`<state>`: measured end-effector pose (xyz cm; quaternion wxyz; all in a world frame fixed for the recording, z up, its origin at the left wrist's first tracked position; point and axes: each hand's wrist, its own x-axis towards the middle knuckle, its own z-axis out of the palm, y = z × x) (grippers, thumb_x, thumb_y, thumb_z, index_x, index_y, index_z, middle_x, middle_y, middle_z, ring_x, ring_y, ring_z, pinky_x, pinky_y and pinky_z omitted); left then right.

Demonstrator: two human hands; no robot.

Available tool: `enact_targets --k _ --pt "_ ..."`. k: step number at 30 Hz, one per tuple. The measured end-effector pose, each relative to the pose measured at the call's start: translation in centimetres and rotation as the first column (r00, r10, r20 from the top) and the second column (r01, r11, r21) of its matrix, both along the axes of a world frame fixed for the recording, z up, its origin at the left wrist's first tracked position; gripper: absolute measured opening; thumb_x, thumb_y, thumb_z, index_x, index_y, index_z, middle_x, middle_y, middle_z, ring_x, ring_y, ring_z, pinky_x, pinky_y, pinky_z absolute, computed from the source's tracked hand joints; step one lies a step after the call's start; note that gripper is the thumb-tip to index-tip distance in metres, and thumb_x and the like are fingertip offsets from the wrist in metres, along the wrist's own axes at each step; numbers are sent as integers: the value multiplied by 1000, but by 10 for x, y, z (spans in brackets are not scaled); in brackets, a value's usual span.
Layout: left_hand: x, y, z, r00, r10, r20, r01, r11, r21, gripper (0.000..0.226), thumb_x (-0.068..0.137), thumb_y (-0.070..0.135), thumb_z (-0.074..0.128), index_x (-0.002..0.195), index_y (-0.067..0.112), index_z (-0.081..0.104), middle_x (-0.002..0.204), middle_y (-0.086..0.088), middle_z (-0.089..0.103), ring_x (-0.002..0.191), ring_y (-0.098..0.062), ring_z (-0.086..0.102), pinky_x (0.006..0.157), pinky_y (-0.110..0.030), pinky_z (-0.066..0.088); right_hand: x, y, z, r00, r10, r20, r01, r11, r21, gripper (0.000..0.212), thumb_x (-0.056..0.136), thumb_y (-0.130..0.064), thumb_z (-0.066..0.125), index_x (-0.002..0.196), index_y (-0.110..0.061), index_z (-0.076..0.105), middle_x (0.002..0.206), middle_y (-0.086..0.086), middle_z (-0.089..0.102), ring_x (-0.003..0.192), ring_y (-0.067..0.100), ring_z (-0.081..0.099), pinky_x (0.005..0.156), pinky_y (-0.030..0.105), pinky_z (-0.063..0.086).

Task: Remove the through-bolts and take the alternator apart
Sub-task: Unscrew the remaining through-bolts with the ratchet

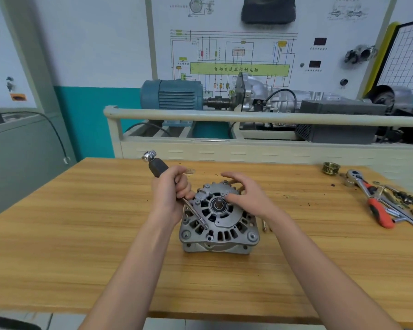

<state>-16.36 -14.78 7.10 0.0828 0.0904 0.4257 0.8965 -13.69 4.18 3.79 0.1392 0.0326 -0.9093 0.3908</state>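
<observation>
Mid-table: alternator point(218, 219) sits well clear of every edge.
Left hand point(171, 192): grips screwdriver point(174, 186), tip at alternator's seven o'clock.
Right hand point(244, 195): relaxed fingers rest on housing, one o'clock.
Three o'clock: ratchet point(367, 198) near table point(81, 234) edge.

Light wooden tabletop point(81, 246) underfoot of everything. Grooved brass-coloured pulley point(331, 168) near far right edge. Chrome ratchet wrench point(358, 179) just beside red-and-black-handled pliers point(377, 211), amid scattered small metal parts. Behind: blue-grey electric motor point(172, 95), silver gearbox point(267, 96), white wiring-diagram board point(239, 53).
</observation>
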Motion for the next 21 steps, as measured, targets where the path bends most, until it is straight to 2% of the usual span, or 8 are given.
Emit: enact_targets --k 2,4,7,10,16,17,19,21 --pt "4 -1 2 998 40 -51 -41 999 -25 46 85 0 47 50 21 27 41 5 19 36 -10 15 37 -19 23 -2 -2 0 995 80 67 -69 985 -156 55 86 -8 58 135 -33 50 140 -12 43 123 7 43 98 31 44" --pt "7 -2 3 990 83 -113 -90 994 -61 46 85 -1 48 50 20 28 41 5 21 36 -11 16 37 -19 24 -2 -3 -5 989 123 76 -98 955 -278 49 87 -4 55 127 -33 56 138 -6 47 116 15 53 89 35 54" --pt "10 -4 5 973 142 -182 -162 982 -101 44 85 -2 48 52 19 29 41 5 23 37 -12 17 39 -20 24 -1 -4 -7 992 109 59 -86 948 -306 43 87 -5 56 117 -35 58 129 -4 51 104 16 60 78 35 58" --pt "11 -7 7 963 168 -212 -196 974 -116 47 84 -2 49 49 20 30 40 4 23 36 -13 17 39 -20 25 -1 -7 -9 997 62 41 -43 935 -352 42 85 -5 57 115 -33 60 127 -3 52 104 17 60 78 35 58" --pt "16 -9 5 953 184 -241 -218 968 -125 48 83 -2 51 46 21 32 40 4 24 35 -13 19 39 -20 26 7 -21 -18 991 -134 3 123 902 -413 43 81 -7 62 119 -29 60 124 -1 55 94 10 61 76 31 57" --pt "18 -8 4 952 193 -239 -226 967 -119 48 83 -2 51 46 21 32 40 4 25 35 -13 19 39 -21 27 9 -24 -20 985 -171 -18 147 891 -430 44 81 -6 62 119 -28 60 123 -2 55 97 9 59 76 28 56" --pt "21 -6 4 950 211 -232 -238 966 -96 46 83 -3 51 47 20 33 40 4 25 36 -13 19 39 -21 27 11 -30 -24 972 -228 -62 172 864 -474 45 81 -5 63 122 -25 59 120 -4 55 92 -5 57 65 11 48" --pt "23 -5 5 943 226 -243 -250 965 -74 43 83 -4 51 50 18 33 40 5 27 36 -12 21 39 -21 28 13 -36 -28 956 -283 -76 206 833 -513 50 81 -6 64 126 -25 55 121 -9 54 89 -14 50 62 7 41"
